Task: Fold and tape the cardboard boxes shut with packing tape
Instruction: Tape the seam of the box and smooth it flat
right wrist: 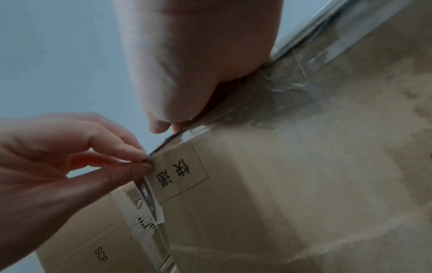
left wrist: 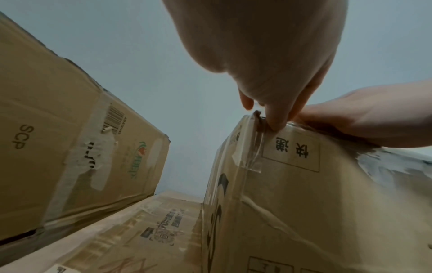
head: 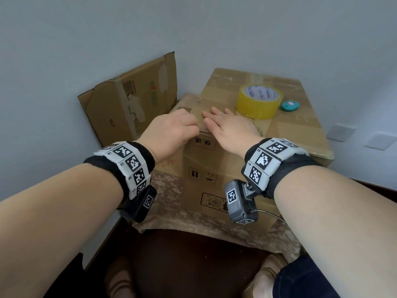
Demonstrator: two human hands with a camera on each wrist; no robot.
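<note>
left hand (head: pixel 171 131) is knuckles-up at the near left top corner of the big box (head: pixel 247 160), fingers curled, thumb and forefinger pinching something small and dark right at the corner edge; from the right wrist view the pinch sits on the clear tape strip (right wrist: pixel 149 194) running down that corner, can't tell if it's the tape end or just the cardboard edge. right hand (head: pixel 227 127) lies flat, palm down on the box top just right of the left hand, fingers straight and together, pointing away from the body, heel of the palm at the near top edge. fingertips of the two hands nearly touch.

tape roll (head: pixel 260 102), yellow, stands on the box top just beyond and right of the right hand, close to the fingertips. small teal object (head: pixel 290 106) sits right of the roll.

edges: near top edge of the box runs under both hands. a lower box (left wrist: pixel 131 236) sits left of and below the left hand, a flattened carton (head: pixel 131 104) leans on the wall beyond that. wall (head: pixel 193 29) close behind and to the right of the box. open box top is right of the right hand's wrist.
</note>
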